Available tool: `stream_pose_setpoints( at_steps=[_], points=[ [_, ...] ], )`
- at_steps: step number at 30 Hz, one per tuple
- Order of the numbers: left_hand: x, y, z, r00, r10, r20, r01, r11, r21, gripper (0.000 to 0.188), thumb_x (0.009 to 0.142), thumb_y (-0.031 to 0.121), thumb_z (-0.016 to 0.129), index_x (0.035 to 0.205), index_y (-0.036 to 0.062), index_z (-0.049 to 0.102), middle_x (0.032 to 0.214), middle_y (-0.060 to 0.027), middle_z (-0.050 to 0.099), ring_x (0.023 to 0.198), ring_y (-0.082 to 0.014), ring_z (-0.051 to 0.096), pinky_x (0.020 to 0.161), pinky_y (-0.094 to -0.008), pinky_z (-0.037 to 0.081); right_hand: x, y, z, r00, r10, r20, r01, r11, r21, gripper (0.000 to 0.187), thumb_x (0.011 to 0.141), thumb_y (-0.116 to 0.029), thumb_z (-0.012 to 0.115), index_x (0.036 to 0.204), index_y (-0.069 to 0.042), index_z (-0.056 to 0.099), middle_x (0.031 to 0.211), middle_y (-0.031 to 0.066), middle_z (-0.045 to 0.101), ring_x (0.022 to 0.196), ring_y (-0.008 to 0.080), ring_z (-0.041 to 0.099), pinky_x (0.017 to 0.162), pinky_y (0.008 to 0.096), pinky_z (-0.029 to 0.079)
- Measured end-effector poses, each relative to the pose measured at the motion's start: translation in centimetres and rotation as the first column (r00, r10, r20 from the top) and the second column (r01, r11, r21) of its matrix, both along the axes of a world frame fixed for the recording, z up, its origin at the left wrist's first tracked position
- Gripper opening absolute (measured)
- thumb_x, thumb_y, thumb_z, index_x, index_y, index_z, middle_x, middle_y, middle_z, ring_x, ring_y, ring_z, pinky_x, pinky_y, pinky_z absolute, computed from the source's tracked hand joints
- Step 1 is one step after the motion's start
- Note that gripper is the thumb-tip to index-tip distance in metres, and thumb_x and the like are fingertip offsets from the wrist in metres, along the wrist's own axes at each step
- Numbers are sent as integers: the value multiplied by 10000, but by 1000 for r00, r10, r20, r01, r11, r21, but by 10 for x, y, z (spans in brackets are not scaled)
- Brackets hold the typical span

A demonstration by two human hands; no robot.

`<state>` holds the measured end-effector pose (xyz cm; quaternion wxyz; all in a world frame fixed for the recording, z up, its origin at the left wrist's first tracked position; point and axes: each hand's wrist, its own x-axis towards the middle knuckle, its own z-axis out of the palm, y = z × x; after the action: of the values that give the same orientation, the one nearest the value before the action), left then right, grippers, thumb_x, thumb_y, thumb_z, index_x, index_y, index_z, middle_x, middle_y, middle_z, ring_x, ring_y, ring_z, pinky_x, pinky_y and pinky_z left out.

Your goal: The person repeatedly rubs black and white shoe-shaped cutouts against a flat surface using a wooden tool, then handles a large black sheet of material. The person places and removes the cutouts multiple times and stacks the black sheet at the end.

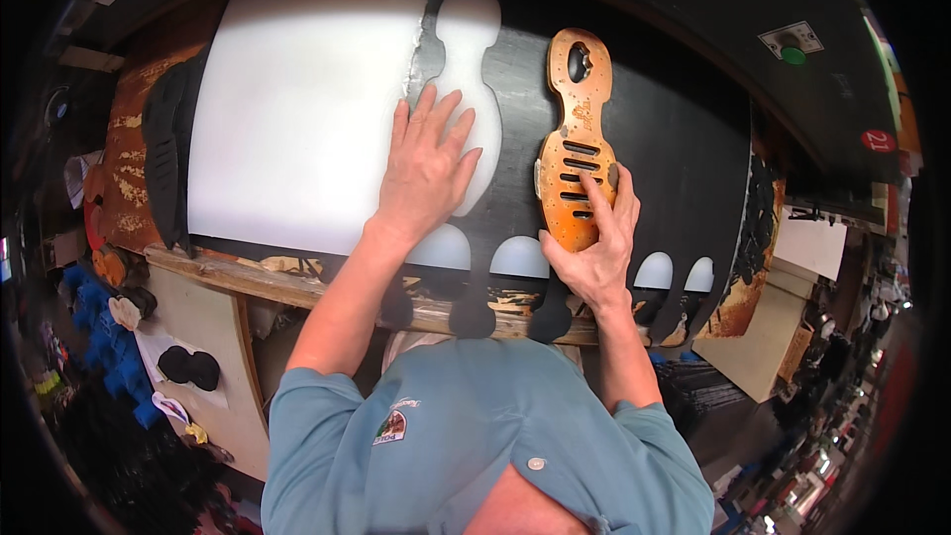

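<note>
While the orange sole-shaped die [581, 104] is grasped near its lower end by the right hand [604, 238], with the thumb set at its left edge and the fingers laid over its slotted face and right side, nothing is gripped by the left hand [426, 163], which is spread flat, palm down. The die is placed on the black sheet [684, 129], to the right of a sole-shaped opening [468, 25] through which white is shown. The opening is partly covered by the left fingers. To the left, a broad white surface [302, 99] is exposed beyond the sheet's ragged edge. Dark strips are draped over the wooden front rail [248, 277].
</note>
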<state>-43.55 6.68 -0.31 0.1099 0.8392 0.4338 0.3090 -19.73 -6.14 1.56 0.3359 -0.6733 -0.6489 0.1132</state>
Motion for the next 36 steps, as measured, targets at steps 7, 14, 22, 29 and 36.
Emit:
stream_pose_setpoints(
  at_steps=[7, 14, 22, 29, 36],
  points=[
    [-3, 0, -11, 998, -11, -68, 10, 1000, -14, 411, 976, 151, 746, 1361, 26, 676, 1529, -127, 606, 1515, -386, 469, 1273, -594, 317, -9, 27, 1, 987, -26, -160, 42, 995, 95, 760, 628, -202, 886, 1334, 13, 706, 1540, 313, 483, 1275, 462, 538, 1102, 497, 475],
    [-2, 2, -10, 999, -12, -47, 12, 1000, -7, 404, 973, 129, 743, 1358, 26, 676, 1516, -122, 611, 1513, -384, 471, 1267, -595, 327, -27, 61, -13, 997, -67, -43, 70, 993, 96, 727, 635, -184, 844, 1319, 28, 714, 1519, 374, 449, 1292, 523, 518, 1087, 552, 494],
    [-2, 3, -10, 1000, -9, 17, 10, 999, -35, 324, 974, 97, 735, 1287, 19, 713, 1465, -140, 644, 1493, -407, 492, 1257, -601, 340, -27, 57, -17, 997, -62, -47, 66, 992, 111, 764, 652, -216, 868, 1366, -10, 689, 1539, 380, 432, 1286, 529, 517, 1079, 562, 495],
    [-29, -84, 26, 912, -131, 389, 186, 977, -107, 156, 945, -77, 700, 1097, -57, 730, 1035, -230, 759, 891, -383, 747, 792, -424, 605, -12, 10, -20, 995, -8, -95, 30, 971, 238, 814, 806, -263, 887, 1479, 38, 543, 1525, 296, 507, 1352, 478, 521, 1137, 532, 457],
    [-12, -173, -20, 937, -292, 192, 272, 954, 123, 168, 834, -23, 790, 952, 44, 691, 950, -83, 734, 809, -299, 659, 707, -414, 482, 11, 18, -6, 776, -50, -629, 180, 973, 144, 412, 1011, -104, 741, 1406, -22, 655, 1204, 80, 715, 1048, 149, 685, 915, 300, 566]
  ],
)
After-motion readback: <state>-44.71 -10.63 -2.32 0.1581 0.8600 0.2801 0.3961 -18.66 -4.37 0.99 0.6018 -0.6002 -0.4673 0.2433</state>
